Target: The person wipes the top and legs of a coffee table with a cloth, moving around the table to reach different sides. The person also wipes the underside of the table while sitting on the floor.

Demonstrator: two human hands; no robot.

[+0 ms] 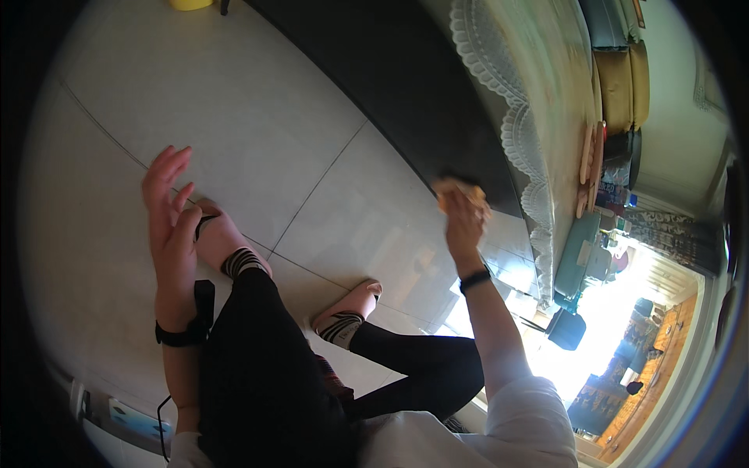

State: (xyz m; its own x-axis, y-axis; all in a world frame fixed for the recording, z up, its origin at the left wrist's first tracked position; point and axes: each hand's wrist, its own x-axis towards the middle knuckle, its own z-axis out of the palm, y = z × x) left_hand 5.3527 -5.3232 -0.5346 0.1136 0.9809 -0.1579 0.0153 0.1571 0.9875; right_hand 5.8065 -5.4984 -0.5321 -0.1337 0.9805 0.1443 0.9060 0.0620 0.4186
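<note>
My right hand [465, 231] is closed around an orange-tan cloth or sponge [481, 202], blurred and mostly covered by the fingers. It is held against or just in front of a dark flat panel [409, 88], near that panel's lower edge; whether they touch I cannot tell. Off to the left, my left hand [167, 216] hangs over the floor with its fingers apart and nothing in it. A black band [474, 281] circles the right wrist, and a black strapped device [202, 310] sits on the left one.
Above the panel lies a cloth with white lace trim [515, 126]. Pale floor tiles [316, 175] spread beneath my feet in pink slippers [351, 304]. Cushions [614, 88] stand beyond the cloth. A yellow object [192, 4] shows at the top edge, and a dark stool or chair [566, 329] near bright light.
</note>
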